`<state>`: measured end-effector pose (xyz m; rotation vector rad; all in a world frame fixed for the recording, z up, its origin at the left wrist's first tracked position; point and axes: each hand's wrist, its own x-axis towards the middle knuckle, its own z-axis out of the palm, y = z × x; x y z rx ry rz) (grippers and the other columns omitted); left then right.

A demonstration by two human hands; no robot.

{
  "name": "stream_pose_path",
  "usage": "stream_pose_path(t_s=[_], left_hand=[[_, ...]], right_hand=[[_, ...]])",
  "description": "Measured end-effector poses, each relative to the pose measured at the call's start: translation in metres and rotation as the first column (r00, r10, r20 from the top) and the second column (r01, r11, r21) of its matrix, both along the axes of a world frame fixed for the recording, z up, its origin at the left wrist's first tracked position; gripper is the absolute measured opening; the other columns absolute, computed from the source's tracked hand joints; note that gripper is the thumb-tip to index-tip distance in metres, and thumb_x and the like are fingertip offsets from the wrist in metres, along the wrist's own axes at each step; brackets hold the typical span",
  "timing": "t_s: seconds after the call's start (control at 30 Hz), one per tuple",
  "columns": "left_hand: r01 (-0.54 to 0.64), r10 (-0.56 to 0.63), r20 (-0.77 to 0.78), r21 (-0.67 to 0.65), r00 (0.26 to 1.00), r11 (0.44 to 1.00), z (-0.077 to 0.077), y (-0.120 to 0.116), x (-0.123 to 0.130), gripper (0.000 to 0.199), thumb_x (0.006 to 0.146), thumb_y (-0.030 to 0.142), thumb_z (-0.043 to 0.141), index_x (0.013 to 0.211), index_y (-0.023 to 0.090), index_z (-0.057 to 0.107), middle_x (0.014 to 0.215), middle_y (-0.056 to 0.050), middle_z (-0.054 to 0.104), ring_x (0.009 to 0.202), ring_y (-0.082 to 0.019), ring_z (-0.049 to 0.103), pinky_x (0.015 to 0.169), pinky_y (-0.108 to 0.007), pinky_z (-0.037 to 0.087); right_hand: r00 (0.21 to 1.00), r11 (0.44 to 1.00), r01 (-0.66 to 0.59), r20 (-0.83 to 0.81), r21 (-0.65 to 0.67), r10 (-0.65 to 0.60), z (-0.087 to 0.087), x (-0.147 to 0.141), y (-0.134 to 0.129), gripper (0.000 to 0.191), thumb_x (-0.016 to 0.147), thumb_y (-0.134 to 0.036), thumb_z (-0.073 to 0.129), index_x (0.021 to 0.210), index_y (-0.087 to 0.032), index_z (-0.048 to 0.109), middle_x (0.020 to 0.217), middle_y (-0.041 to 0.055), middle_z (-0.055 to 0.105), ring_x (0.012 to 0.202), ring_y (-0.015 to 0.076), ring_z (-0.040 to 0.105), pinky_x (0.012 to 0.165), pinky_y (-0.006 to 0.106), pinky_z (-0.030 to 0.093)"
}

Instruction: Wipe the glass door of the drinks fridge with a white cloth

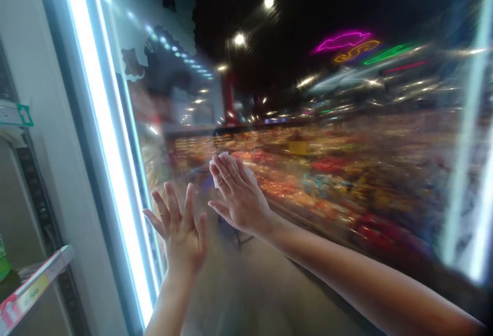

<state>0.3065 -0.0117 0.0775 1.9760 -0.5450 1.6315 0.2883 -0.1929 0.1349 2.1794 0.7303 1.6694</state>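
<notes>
My left hand [181, 233] is raised with its fingers spread wide, nothing in it. It faces a glass door [239, 259], through which the shop beyond shows; whether the palm touches the pane I cannot tell. To its right and slightly higher, my right hand [241, 197] lies flat over a white tissue [250, 174], holding it beneath the fingers against the glass. Only the tissue's edges stick out around the fingertips. The right forearm reaches in from the lower right.
A bright light strip [103, 120] runs down the door frame on the left. Farther left, a shelf with a price strip [38, 287] carries a green bottle [3, 259], partly cut off. Blurred goods displays [327, 187] and neon shapes [342, 45] lie beyond the glass.
</notes>
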Motion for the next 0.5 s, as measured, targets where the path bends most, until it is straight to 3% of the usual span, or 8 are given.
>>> stream_pose_path(t_s=[0.13, 0.27, 0.43, 0.5], left_hand=[[0.033, -0.035, 0.03, 0.076, 0.999, 0.997, 0.034, -0.003, 0.003, 0.071, 0.104, 0.034, 0.047, 0.166, 0.038, 0.013, 0.178, 0.0, -0.007, 0.163, -0.03, -0.015, 0.128, -0.067, -0.013], [0.024, -0.032, 0.081, 0.101, 0.996, 0.995, 0.06, -0.01, 0.011, 0.066, 0.105, 0.036, 0.044, 0.166, 0.038, 0.018, 0.178, -0.001, -0.003, 0.164, -0.031, -0.012, 0.128, -0.07, -0.008], [0.014, -0.04, 0.165, 0.154, 0.986, 0.988, 0.082, -0.022, 0.017, 0.07, 0.104, 0.035, 0.045, 0.166, 0.038, 0.012, 0.178, -0.004, 0.001, 0.164, -0.033, -0.009, 0.127, -0.073, -0.004], [0.009, -0.043, 0.194, 0.172, 0.98, 0.985, 0.09, -0.029, 0.016, 0.072, 0.104, 0.034, 0.045, 0.167, 0.039, 0.01, 0.178, -0.005, 0.003, 0.164, -0.034, -0.008, 0.127, -0.074, -0.003]], right_hand=[[0.999, 0.982, -0.039, -0.04, -0.183, 0.032, 0.036, 0.0, -0.011, 0.101, 0.101, -0.055, 0.054, 0.166, -0.008, -0.006, 0.174, 0.0121, 0.015, 0.164, 0.0245, 0.0, 0.134, 0.049, 0.02], [0.997, 0.996, 0.007, 0.077, -0.088, 0.0, 0.074, -0.008, -0.027, 0.093, 0.106, -0.053, 0.044, 0.165, -0.008, -0.012, 0.175, 0.0158, 0.011, 0.163, 0.028, -0.005, 0.134, 0.056, 0.013], [0.999, 0.973, 0.022, -0.026, -0.232, -0.029, 0.104, -0.024, -0.064, 0.099, 0.102, -0.063, 0.044, 0.166, -0.011, -0.012, 0.175, 0.0125, 0.014, 0.164, 0.0256, -0.001, 0.134, 0.053, 0.015], [0.998, 0.984, 0.069, 0.012, -0.163, -0.068, 0.12, -0.033, -0.084, 0.097, 0.103, -0.064, 0.04, 0.166, -0.013, -0.012, 0.176, 0.0134, 0.013, 0.164, 0.0267, -0.001, 0.134, 0.056, 0.013]])
